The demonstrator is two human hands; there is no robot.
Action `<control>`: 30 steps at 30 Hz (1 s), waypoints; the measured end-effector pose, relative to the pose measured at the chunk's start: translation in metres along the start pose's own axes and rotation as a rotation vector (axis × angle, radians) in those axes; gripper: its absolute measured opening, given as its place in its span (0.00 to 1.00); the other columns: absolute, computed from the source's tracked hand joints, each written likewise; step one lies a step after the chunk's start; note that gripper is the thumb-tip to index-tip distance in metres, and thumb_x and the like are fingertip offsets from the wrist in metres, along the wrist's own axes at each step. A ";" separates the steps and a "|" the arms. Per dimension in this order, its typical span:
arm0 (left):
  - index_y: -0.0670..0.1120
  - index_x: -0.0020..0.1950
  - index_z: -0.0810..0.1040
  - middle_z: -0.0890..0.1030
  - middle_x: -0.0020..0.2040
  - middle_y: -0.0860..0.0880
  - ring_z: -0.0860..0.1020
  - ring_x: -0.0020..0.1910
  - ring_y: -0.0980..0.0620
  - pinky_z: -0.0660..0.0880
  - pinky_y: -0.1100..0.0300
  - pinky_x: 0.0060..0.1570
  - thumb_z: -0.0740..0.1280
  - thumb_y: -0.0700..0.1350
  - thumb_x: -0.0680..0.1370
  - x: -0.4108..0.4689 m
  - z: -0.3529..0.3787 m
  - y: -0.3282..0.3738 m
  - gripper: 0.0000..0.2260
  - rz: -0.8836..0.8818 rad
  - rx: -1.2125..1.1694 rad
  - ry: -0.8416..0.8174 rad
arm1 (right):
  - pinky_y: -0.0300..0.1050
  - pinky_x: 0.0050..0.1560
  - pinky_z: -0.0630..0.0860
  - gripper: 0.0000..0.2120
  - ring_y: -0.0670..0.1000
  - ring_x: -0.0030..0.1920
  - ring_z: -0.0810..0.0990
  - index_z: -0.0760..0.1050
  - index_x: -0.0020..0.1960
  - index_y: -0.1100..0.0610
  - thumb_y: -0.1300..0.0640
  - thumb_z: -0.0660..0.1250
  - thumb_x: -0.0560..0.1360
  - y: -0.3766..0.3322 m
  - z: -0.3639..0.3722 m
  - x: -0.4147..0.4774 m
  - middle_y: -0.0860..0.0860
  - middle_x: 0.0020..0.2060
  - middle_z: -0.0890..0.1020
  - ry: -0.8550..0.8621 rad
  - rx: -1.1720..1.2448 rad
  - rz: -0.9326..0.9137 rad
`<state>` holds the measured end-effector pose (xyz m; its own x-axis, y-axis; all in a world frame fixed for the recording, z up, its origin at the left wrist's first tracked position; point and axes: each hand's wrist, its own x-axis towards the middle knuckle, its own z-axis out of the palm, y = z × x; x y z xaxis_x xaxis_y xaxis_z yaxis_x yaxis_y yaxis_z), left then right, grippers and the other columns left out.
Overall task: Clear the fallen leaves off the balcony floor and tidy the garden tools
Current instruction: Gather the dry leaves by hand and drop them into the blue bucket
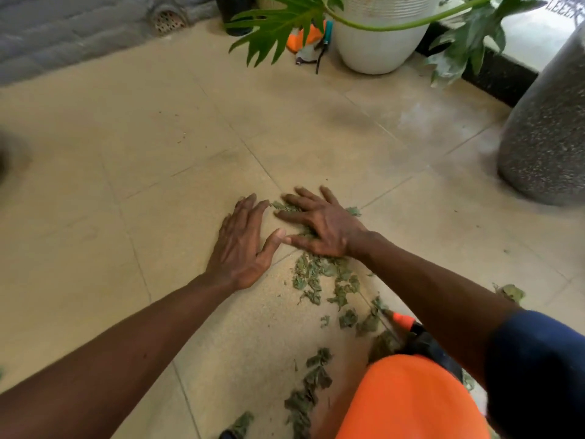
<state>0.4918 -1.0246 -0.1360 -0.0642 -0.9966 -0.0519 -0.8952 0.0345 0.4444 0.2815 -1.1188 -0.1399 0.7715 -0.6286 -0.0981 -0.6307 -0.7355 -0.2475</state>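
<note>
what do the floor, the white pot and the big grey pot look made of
Floor: beige tiles, matt, probably ceramic or stone; thin joint lines cross it. White pot: smooth with a soft sheen below a ribbed band, glazed ceramic or plastic, cannot tell which. Grey pot: dark with fine pale flecks, looks like terrazzo or speckled stone composite.

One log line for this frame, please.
step: hand-sweeping | left hand: flat on beige tiled floor | right hand: fingers spread, pressing dry green leaf scraps | orange-and-black tool: on floor, untouched
</note>
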 end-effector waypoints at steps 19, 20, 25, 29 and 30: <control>0.49 0.82 0.58 0.59 0.83 0.46 0.53 0.83 0.47 0.51 0.43 0.81 0.49 0.71 0.80 0.008 0.024 0.008 0.37 0.058 -0.042 0.069 | 0.53 0.50 0.75 0.22 0.53 0.53 0.71 0.74 0.62 0.51 0.38 0.49 0.85 -0.009 0.011 -0.033 0.53 0.56 0.75 0.229 -0.214 -0.043; 0.49 0.82 0.58 0.59 0.83 0.47 0.52 0.83 0.48 0.50 0.43 0.81 0.48 0.71 0.80 0.009 0.023 0.008 0.37 0.058 -0.048 0.070 | 0.51 0.44 0.75 0.20 0.51 0.48 0.71 0.74 0.57 0.53 0.41 0.49 0.86 -0.010 0.012 -0.032 0.52 0.51 0.74 0.270 -0.211 -0.053; 0.51 0.81 0.61 0.60 0.82 0.49 0.53 0.83 0.51 0.43 0.41 0.81 0.45 0.72 0.80 0.005 0.027 0.026 0.37 0.000 -0.122 0.105 | 0.51 0.34 0.76 0.21 0.50 0.35 0.70 0.76 0.47 0.57 0.45 0.52 0.85 -0.010 0.012 -0.028 0.50 0.38 0.72 0.346 -0.054 0.048; 0.53 0.77 0.68 0.64 0.80 0.52 0.58 0.81 0.55 0.42 0.38 0.80 0.46 0.72 0.80 0.011 0.021 0.056 0.34 0.002 -0.278 0.170 | 0.46 0.31 0.71 0.18 0.49 0.28 0.72 0.77 0.39 0.56 0.48 0.63 0.83 -0.020 -0.006 -0.029 0.50 0.29 0.77 0.595 0.648 0.415; 0.54 0.76 0.70 0.65 0.80 0.53 0.60 0.80 0.56 0.43 0.38 0.80 0.47 0.71 0.80 0.013 0.018 0.066 0.33 -0.004 -0.314 0.192 | 0.46 0.30 0.70 0.19 0.49 0.27 0.71 0.77 0.37 0.57 0.49 0.65 0.83 -0.025 -0.014 -0.029 0.51 0.28 0.77 0.671 0.838 0.480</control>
<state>0.4238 -1.0336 -0.1230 0.0498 -0.9936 0.1019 -0.7145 0.0358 0.6987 0.2733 -1.0859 -0.1178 0.1138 -0.9872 0.1116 -0.3997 -0.1484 -0.9046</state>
